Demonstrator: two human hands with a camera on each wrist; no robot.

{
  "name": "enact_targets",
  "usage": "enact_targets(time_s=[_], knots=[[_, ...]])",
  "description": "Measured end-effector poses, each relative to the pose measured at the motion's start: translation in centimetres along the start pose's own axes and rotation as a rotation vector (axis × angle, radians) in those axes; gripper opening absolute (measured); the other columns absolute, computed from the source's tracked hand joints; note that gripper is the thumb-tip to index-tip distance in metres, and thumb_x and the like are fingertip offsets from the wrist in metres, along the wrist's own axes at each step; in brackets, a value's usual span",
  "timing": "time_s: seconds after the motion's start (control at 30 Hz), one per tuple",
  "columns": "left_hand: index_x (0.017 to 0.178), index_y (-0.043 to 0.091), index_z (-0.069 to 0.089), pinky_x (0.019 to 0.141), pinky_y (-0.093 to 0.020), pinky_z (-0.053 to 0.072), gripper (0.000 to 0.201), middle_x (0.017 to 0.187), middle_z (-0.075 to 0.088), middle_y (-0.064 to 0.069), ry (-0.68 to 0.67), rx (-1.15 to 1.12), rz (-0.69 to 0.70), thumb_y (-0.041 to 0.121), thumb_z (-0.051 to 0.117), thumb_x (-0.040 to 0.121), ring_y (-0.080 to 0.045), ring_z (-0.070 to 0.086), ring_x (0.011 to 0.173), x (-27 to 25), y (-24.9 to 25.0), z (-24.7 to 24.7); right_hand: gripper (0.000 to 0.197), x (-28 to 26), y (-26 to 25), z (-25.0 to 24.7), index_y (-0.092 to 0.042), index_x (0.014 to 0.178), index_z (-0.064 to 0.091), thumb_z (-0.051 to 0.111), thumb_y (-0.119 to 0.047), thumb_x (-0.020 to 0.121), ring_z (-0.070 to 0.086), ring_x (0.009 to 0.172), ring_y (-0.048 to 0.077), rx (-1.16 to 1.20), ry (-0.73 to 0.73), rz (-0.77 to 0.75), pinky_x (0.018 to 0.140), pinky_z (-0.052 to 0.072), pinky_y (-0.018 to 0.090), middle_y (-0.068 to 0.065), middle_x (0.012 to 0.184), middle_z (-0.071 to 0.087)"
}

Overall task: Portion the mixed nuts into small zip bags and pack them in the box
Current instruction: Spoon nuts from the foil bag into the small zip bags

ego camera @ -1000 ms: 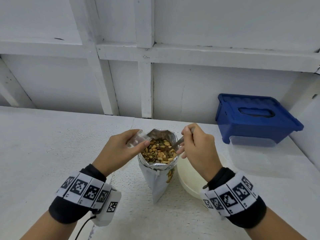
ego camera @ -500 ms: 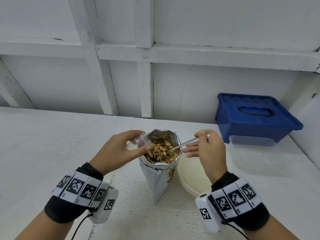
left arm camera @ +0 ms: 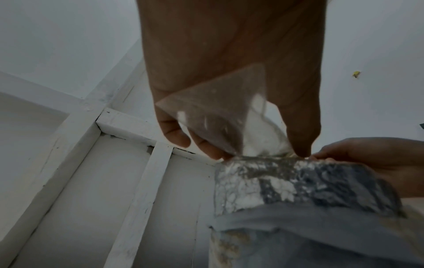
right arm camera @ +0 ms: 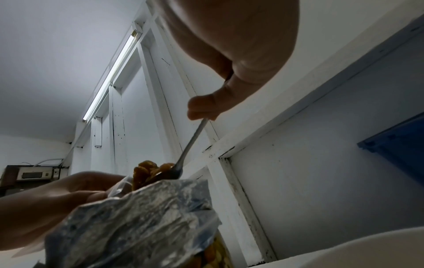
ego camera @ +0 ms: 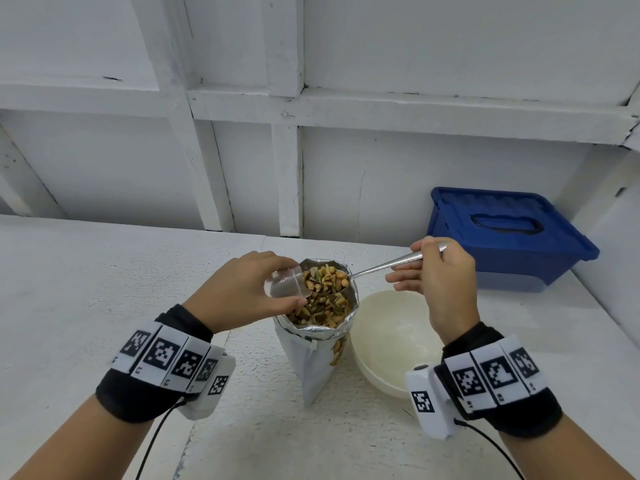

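On the white tabletop (ego camera: 104, 289) stands an open silver foil pouch (ego camera: 313, 362), its rim rolled down, filled with tan, brown and greenish mixed nuts (ego camera: 323, 306). The left hand (ego camera: 242, 289) pinches a small clear zip bag (ego camera: 287, 284) open at the pouch's rim. The right hand (ego camera: 440, 275) grips a metal spoon (ego camera: 384, 266) heaped with nuts beside the bag's mouth. A cream round bowl (ego camera: 391, 341) sits just right of the pouch; a blue-lidded plastic box (ego camera: 502, 233) stands behind.

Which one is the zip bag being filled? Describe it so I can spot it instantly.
Find the foil nut bag standing mid-table, left of the cream bowl. At its rim, the left hand pinches a small zip bag. It alone is clear, held open toward the loaded spoon.
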State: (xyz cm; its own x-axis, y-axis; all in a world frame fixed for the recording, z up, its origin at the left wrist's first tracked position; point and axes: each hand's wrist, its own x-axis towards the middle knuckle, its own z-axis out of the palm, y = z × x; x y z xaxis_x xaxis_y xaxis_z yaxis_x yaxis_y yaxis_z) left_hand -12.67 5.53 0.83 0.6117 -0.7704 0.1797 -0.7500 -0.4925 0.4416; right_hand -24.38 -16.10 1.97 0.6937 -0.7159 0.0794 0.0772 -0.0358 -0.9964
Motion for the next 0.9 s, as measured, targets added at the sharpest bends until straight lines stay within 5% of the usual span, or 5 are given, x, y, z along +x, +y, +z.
enact_targets(time_s=[0.1,0.43,0.63,0.77,0.9], knots=[[0.118,0.024,0.058,0.078,-0.020,0.042,0.081,0.098,0.061,0.011,0.013,-0.019,0.011,0.076,0.040,0.058,-0.005,0.052,0.088,0.3,0.4,0.3,0.022,0.1,0.0,0.4,-0.008,0.083,0.052,0.036,-0.013,0.098,0.065,0.049,0.021,-0.016,-0.032,-0.015,0.041,0.050,0.023,0.014,0.061,0.063],[0.121,0.022,0.057,0.080,-0.016,0.042,0.079,0.098,0.058,0.014,0.039,-0.136,0.019,0.073,0.044,0.061,-0.003,0.050,0.092,0.6,1.2,1.6,0.023,0.2,-0.6,2.0,-0.010,0.081,0.052,0.038,-0.017,0.099,0.064,0.047,0.019,-0.044,-0.141,-0.048,0.040,0.050,0.022,0.012,0.059,0.063],[0.127,0.025,0.050,0.084,-0.029,0.049,0.084,0.104,0.057,0.013,0.033,-0.179,-0.005,0.075,0.048,0.059,-0.006,0.055,0.095,0.5,1.6,2.1,0.024,0.0,-1.4,2.8,-0.016,0.080,0.050,0.037,-0.022,0.099,0.063,0.046,0.017,-0.124,-0.225,-0.172,0.041,0.049,0.021,0.006,0.055,0.061],[0.131,0.025,0.045,0.087,-0.025,0.049,0.093,0.109,0.055,0.015,0.026,-0.209,-0.041,0.075,0.052,0.053,-0.004,0.055,0.099,0.3,1.5,2.4,0.022,-0.3,-1.9,3.0,-0.020,0.080,0.049,0.037,-0.022,0.099,0.062,0.046,0.015,-0.186,-0.255,-0.271,0.043,0.050,0.020,-0.001,0.050,0.059],[0.123,0.023,0.052,0.075,-0.010,0.048,0.082,0.101,0.058,0.017,0.059,-0.305,-0.070,0.071,0.066,0.058,0.003,0.057,0.092,0.3,1.6,2.4,0.021,-0.7,-2.8,3.2,-0.022,0.080,0.048,0.038,-0.022,0.098,0.063,0.048,0.010,-0.255,-0.276,-0.426,0.044,0.051,0.021,0.005,0.058,0.060]])
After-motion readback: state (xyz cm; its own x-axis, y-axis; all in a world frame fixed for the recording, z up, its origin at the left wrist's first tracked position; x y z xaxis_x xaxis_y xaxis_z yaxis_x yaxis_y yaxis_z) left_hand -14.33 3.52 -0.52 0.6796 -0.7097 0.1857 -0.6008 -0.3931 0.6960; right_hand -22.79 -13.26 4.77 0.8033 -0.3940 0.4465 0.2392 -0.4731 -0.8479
